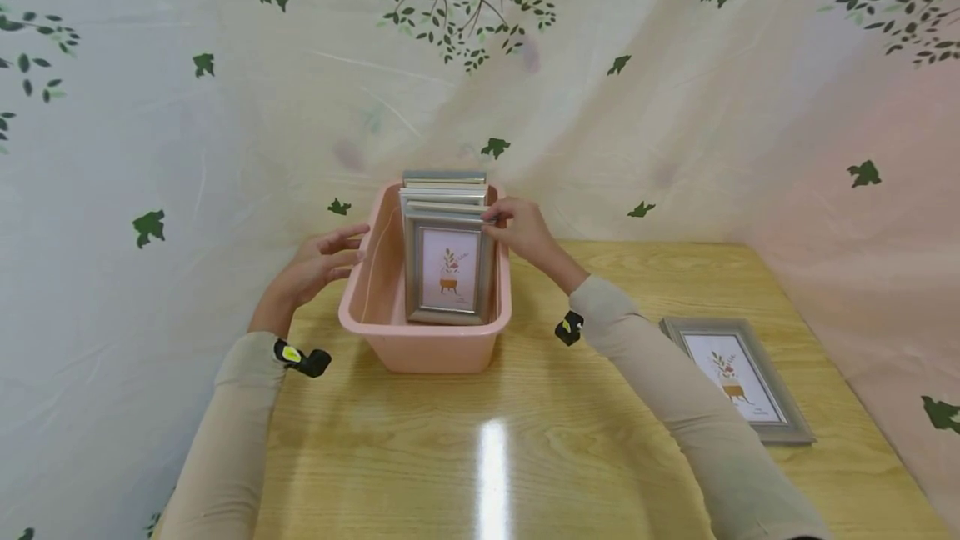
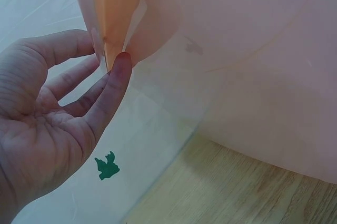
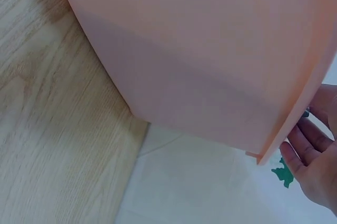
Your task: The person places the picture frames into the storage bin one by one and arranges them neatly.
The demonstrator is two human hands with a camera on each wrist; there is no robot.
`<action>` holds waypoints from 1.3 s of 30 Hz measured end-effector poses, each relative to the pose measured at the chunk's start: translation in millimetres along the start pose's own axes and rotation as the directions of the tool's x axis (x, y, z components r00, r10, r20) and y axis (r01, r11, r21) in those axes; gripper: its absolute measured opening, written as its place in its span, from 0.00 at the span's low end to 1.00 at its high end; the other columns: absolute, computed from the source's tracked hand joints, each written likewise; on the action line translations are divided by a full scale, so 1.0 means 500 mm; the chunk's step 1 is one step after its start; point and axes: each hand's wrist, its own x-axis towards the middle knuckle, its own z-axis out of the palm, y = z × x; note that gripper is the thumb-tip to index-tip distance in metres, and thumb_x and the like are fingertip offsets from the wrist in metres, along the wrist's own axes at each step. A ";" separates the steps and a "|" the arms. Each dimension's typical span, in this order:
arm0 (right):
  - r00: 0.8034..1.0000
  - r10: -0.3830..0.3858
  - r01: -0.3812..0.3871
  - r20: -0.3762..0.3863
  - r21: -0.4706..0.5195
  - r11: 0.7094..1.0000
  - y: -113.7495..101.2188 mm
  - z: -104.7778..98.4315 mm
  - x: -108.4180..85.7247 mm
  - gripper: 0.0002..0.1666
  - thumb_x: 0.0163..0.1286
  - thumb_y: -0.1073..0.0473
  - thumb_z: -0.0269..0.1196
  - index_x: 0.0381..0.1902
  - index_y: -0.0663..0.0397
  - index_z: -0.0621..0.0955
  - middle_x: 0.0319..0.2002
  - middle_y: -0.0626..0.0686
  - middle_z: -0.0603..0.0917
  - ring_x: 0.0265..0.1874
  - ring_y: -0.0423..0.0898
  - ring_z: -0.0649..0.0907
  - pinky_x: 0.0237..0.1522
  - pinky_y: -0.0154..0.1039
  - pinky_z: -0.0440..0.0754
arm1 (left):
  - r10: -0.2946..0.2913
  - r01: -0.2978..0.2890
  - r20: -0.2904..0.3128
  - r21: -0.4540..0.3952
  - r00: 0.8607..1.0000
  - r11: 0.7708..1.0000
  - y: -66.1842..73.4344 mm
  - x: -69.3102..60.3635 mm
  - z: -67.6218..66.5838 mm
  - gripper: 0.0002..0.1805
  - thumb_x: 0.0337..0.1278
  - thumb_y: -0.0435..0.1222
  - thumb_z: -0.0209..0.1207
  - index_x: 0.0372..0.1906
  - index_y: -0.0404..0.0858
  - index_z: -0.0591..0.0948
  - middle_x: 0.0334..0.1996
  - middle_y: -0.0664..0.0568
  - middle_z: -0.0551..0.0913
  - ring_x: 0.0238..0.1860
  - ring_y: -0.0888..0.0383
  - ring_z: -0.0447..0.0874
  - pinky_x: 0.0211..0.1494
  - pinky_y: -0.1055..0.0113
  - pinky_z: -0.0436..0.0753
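A pink plastic basin (image 1: 426, 354) holds several picture frames standing upright, one behind another. The front picture frame (image 1: 450, 269) has a grey border and a picture of a potted plant. At its upper right corner my right hand (image 1: 522, 232) pinches the frame's edge between thumb and fingers. In the right wrist view, the basin's wall and rim partly hide the right hand (image 3: 316, 155). My left hand (image 1: 315, 267) touches the basin's left rim with extended fingers. From the left wrist view, the left hand's fingertips (image 2: 122, 65) rest against the rim and outer wall.
Another grey picture frame (image 1: 738, 377) lies face up on the wooden table (image 1: 420, 457), to the right beside my right forearm. A pale cloth (image 1: 420, 98) printed with leaves and green birds hangs close behind the basin and along both sides.
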 end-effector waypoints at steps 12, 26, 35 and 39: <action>0.997 -0.024 0.024 -0.075 -0.008 1.000 -0.008 0.014 -0.011 0.07 0.63 0.71 0.69 0.39 0.69 0.87 0.36 0.63 0.87 0.33 0.51 0.80 0.36 0.30 0.75 | 0.007 -0.007 0.008 -0.011 1.000 1.000 -0.001 -0.003 0.001 0.34 0.72 0.36 0.60 0.79 0.42 0.63 0.71 0.38 0.68 0.56 0.65 0.79 0.54 0.74 0.85; 0.976 -0.176 0.177 -0.131 -0.005 0.984 -0.001 0.012 0.009 0.03 0.61 0.74 0.68 0.34 0.71 0.86 0.38 0.66 0.87 0.40 0.59 0.84 0.48 0.56 0.84 | 0.008 -0.008 0.002 0.013 1.000 1.000 -0.002 -0.002 -0.003 0.34 0.72 0.38 0.60 0.79 0.42 0.64 0.71 0.37 0.69 0.57 0.65 0.79 0.54 0.75 0.84; 0.988 -0.137 0.134 -0.066 -0.045 0.990 0.005 0.006 0.007 0.07 0.62 0.72 0.70 0.39 0.69 0.86 0.43 0.64 0.88 0.43 0.57 0.85 0.50 0.49 0.85 | 0.002 -0.002 0.006 0.003 1.000 1.000 0.001 -0.001 -0.001 0.35 0.72 0.38 0.60 0.79 0.41 0.63 0.71 0.37 0.69 0.56 0.65 0.80 0.54 0.75 0.85; 0.988 -0.146 0.142 -0.049 -0.071 0.987 0.006 0.005 0.010 0.08 0.63 0.71 0.70 0.40 0.68 0.86 0.43 0.63 0.88 0.43 0.55 0.85 0.49 0.48 0.84 | 0.008 -0.008 0.006 -0.005 1.000 1.000 0.001 0.000 0.000 0.35 0.72 0.37 0.60 0.79 0.40 0.63 0.68 0.39 0.70 0.55 0.67 0.80 0.53 0.75 0.85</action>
